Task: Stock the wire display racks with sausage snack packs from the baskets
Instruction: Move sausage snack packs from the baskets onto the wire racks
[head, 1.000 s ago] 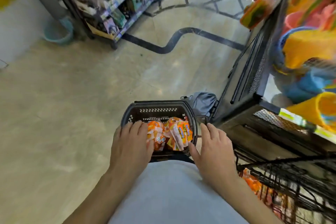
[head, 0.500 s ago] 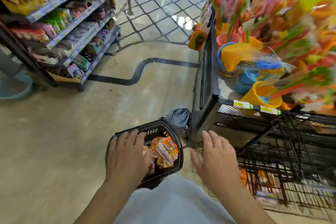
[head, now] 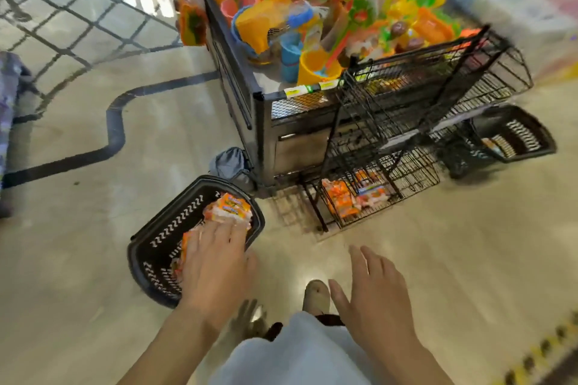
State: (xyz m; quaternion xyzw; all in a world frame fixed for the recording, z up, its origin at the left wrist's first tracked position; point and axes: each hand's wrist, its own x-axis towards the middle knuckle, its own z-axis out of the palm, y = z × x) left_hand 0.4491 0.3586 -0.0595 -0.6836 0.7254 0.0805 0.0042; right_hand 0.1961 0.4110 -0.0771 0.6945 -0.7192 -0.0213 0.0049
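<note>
A black plastic basket [head: 162, 237] stands on the floor at lower left, holding orange sausage snack packs [head: 230, 206]. My left hand [head: 214, 262] lies flat on top of those packs with fingers straight. My right hand [head: 377, 300] hovers over bare floor to the right of the basket, fingers spread and empty. The black wire display rack [head: 406, 122] stands at centre right; its bottom tier holds a few orange packs [head: 341, 198]. A second black basket [head: 516, 134] sits behind the rack at far right.
A dark display stand [head: 237, 87] piled with bright plastic toys rises behind the rack. A grey bag [head: 230, 162] lies at its foot beside the basket. My foot [head: 316, 294] is on the floor between my hands. Open beige floor spreads left and right.
The view has swung right, bringing the whole wire rack and the second basket into sight. My right hand has moved away from the basket over bare floor. My left hand stays on the packs.
</note>
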